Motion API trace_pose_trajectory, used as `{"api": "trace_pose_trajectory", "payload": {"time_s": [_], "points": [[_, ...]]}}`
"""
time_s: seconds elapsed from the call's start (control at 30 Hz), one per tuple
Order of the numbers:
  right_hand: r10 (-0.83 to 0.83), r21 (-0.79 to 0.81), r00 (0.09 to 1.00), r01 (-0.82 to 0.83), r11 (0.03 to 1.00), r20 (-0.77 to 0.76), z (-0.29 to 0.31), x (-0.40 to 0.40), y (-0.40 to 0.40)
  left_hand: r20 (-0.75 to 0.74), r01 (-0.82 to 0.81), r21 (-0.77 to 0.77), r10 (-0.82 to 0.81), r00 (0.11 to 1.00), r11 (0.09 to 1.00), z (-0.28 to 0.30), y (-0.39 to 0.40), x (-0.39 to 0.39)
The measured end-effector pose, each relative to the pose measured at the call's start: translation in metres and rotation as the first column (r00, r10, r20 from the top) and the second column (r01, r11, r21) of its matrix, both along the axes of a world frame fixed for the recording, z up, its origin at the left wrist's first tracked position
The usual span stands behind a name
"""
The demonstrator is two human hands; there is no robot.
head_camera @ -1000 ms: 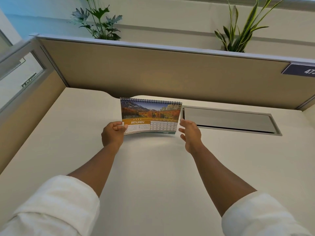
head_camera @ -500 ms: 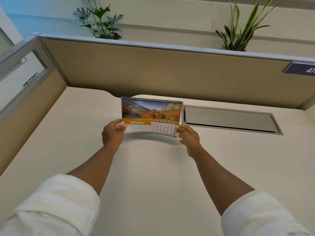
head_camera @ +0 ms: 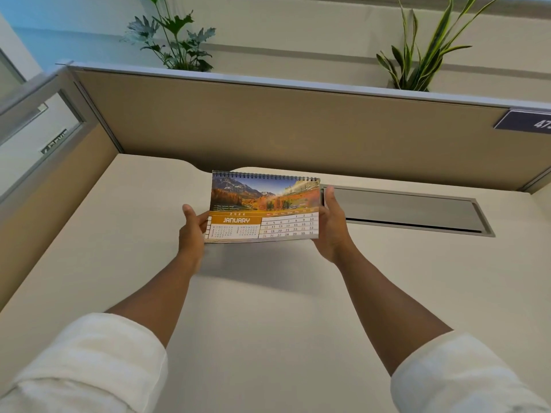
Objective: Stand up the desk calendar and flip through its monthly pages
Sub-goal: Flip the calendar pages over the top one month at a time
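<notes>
The desk calendar [head_camera: 264, 205] is spiral-bound along its top edge and shows the January page with an autumn mountain photo. It is held up off the beige desk [head_camera: 268, 308], tilted toward me, and casts a shadow on the desk below. My left hand [head_camera: 192, 231] grips its left edge, thumb on the front. My right hand [head_camera: 332, 226] holds its right edge, fingers running up the side. Whether its stand is folded out behind is hidden.
A grey metal cable hatch [head_camera: 408, 208] is set into the desk right of the calendar. A tan partition [head_camera: 283, 126] closes off the back and left. Two potted plants [head_camera: 176, 40] stand behind the partition. A dark number plate [head_camera: 524, 120] hangs at far right.
My right hand has closed in from beside the calendar and taken its right edge. The calendar has been lifted off the desk and brought slightly toward me.
</notes>
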State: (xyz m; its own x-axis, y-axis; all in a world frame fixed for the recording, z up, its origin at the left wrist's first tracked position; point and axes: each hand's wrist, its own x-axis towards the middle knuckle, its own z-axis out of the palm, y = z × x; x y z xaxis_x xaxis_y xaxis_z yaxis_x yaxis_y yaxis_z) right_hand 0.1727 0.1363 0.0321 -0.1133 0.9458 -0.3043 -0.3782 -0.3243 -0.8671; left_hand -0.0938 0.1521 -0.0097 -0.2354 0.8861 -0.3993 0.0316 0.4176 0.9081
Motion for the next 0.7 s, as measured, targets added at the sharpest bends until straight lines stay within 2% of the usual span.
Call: {"api": "trace_pose_trajectory", "payload": {"time_s": [0.13, 0.27, 0.37, 0.57, 0.7], "points": [[0.009, 0.002, 1.0, -0.009, 1.0, -0.025, 0.012, 0.0, 0.01, 0.15, -0.082, -0.036, 0.087, 0.985, 0.996, -0.003, -0.001, -0.005], [-0.11, 0.043, 0.985, 0.117, 0.992, -0.13, 0.023, -0.001, 0.02, 0.072, -0.008, -0.013, 0.009, 0.997, 1.0, -0.005, 0.001, -0.006], [-0.134, 0.058, 0.969, 0.149, 0.987, -0.208, 0.028, -0.002, 0.026, 0.084, -0.006, 0.05, 0.002, 0.996, 0.999, -0.005, 0.0, -0.003], [-0.165, 0.075, 0.975, 0.177, 0.981, -0.147, 0.032, 0.0, 0.03, 0.051, 0.006, 0.092, -0.011, 0.999, 0.996, -0.012, 0.004, -0.003], [-0.252, 0.037, 0.961, 0.258, 0.965, -0.116, 0.027, 0.003, 0.028, 0.051, -0.031, 0.083, 0.027, 0.998, 0.996, -0.014, 0.004, -0.006]]}}
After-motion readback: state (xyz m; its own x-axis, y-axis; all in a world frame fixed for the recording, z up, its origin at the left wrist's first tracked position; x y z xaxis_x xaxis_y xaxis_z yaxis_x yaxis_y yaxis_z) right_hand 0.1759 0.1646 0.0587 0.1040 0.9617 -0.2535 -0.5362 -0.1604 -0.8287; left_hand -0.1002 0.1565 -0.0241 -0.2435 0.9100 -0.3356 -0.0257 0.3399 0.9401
